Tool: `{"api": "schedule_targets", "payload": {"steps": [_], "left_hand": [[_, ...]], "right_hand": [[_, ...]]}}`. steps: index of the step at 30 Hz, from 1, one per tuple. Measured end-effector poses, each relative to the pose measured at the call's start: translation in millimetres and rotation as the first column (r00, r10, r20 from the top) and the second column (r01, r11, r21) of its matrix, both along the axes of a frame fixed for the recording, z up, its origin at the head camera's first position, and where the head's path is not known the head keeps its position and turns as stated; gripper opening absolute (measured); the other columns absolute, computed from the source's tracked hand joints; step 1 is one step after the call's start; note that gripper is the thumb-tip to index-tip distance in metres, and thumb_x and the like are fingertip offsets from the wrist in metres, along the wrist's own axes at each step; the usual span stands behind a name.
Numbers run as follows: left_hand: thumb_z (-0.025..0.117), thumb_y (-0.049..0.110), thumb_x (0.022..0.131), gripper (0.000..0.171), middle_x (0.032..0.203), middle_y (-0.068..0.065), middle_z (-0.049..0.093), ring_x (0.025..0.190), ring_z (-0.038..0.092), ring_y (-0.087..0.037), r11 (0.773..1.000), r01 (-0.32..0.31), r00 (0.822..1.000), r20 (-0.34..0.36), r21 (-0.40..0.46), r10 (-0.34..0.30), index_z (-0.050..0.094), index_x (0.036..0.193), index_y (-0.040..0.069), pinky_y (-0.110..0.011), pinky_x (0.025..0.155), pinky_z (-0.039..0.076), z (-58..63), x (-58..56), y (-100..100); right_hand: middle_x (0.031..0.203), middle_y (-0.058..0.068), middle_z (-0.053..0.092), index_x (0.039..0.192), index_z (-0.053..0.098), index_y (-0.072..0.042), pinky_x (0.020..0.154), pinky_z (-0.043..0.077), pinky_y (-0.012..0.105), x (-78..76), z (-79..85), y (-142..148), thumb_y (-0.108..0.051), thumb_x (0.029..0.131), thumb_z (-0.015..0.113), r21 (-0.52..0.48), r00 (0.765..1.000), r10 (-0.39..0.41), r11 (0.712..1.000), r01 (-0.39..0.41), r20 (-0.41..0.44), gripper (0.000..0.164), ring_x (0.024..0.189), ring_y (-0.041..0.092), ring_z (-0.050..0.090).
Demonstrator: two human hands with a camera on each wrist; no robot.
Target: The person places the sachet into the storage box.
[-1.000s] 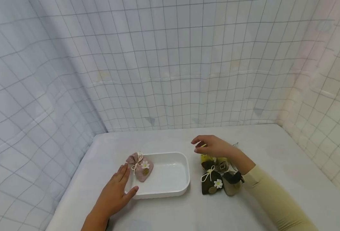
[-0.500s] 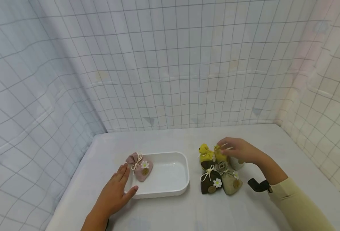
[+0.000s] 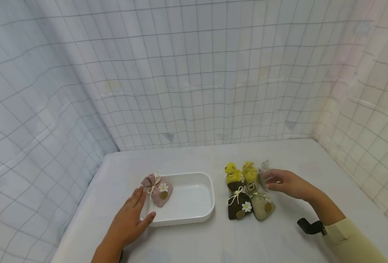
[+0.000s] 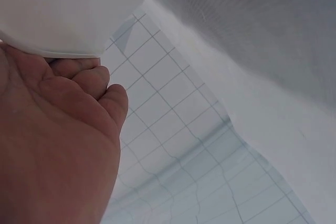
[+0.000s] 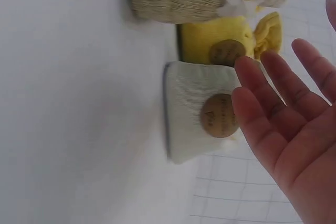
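Note:
A white tray (image 3: 194, 202) holds a pink pouch (image 3: 158, 195) with a cord bow and white flower, leaning at its left end. My left hand (image 3: 127, 222) rests along the tray's left side, fingers straight and thumb near the front corner. In the left wrist view, fingertips of the left hand (image 4: 63, 114) touch the tray wall (image 4: 68, 14). To the right lies a cluster of pouches: two yellow (image 3: 234, 176), a dark brown (image 3: 236, 206), a beige (image 3: 260, 210) and a white one (image 5: 186, 114). My right hand (image 3: 286, 183) is beside the white pouch, fingers loosely extended and holding nothing.
A white cloth covers the table (image 3: 220, 241). Grid-patterned curtains (image 3: 194, 91) enclose its back and sides. A black strap end (image 3: 309, 226) sticks out from the right wrist.
My right hand has moved right, from above the yellow pouches to beside the white pouch, uncovering most of the cluster. The left hand stays at the tray; the view shifts slightly.

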State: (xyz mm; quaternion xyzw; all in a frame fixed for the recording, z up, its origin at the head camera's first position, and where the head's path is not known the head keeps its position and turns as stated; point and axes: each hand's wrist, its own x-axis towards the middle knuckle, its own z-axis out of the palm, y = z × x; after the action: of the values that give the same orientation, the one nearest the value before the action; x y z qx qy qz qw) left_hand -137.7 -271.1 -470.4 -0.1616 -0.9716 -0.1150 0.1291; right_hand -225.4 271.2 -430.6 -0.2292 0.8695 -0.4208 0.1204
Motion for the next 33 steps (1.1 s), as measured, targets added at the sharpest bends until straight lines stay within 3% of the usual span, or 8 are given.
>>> {"api": "schedule_targets", "payload": {"steps": [9, 19, 33], "left_hand": [[0.060, 0.051, 0.096, 0.082, 0.156, -0.025, 0.030, 0.143, 0.030, -0.041, 1.000, 0.002, 1.000, 0.003, 0.005, -0.002, 0.039, 0.146, -0.011, -0.059, 0.110, 0.032, 1.2, -1.1, 0.1], [0.061, 0.050, 0.095, 0.081, 0.156, -0.025, 0.031, 0.143, 0.031, -0.041, 1.000, -0.002, 1.000, -0.003, 0.005, 0.002, 0.040, 0.145, -0.011, -0.059, 0.109, 0.032, -1.2, -0.8, -0.5], [0.060, 0.050, 0.096, 0.081, 0.156, -0.025, 0.030, 0.143, 0.031, -0.041, 1.000, -0.004, 1.000, 0.001, 0.008, 0.004, 0.040, 0.145, -0.011, -0.059, 0.110, 0.032, -0.4, 0.2, 0.1]], "right_hand": [[0.134, 0.022, 0.055, 0.134, 0.054, 0.003, 0.086, 0.053, 0.031, 10.3, -15.8, 1.8, -0.022, 0.097, 0.066, -0.060, 0.997, 0.038, 0.998, -0.034, 0.073, 0.046, 0.120, 0.040, 0.056], [0.132, 0.022, 0.053, 0.131, 0.055, 0.003, 0.087, 0.052, 0.028, 8.1, -35.9, 1.2, -0.019, 0.097, 0.066, -0.148, 0.985, 0.079, 0.987, -0.056, 0.153, 0.042, 0.119, 0.038, 0.054], [0.129, 0.017, 0.056, 0.130, 0.057, 0.000, 0.085, 0.051, 0.029, 8.7, -33.7, -4.2, -0.022, 0.096, 0.068, -0.075, 0.986, 0.083, 0.994, -0.073, 0.145, 0.042, 0.117, 0.033, 0.052]]}}
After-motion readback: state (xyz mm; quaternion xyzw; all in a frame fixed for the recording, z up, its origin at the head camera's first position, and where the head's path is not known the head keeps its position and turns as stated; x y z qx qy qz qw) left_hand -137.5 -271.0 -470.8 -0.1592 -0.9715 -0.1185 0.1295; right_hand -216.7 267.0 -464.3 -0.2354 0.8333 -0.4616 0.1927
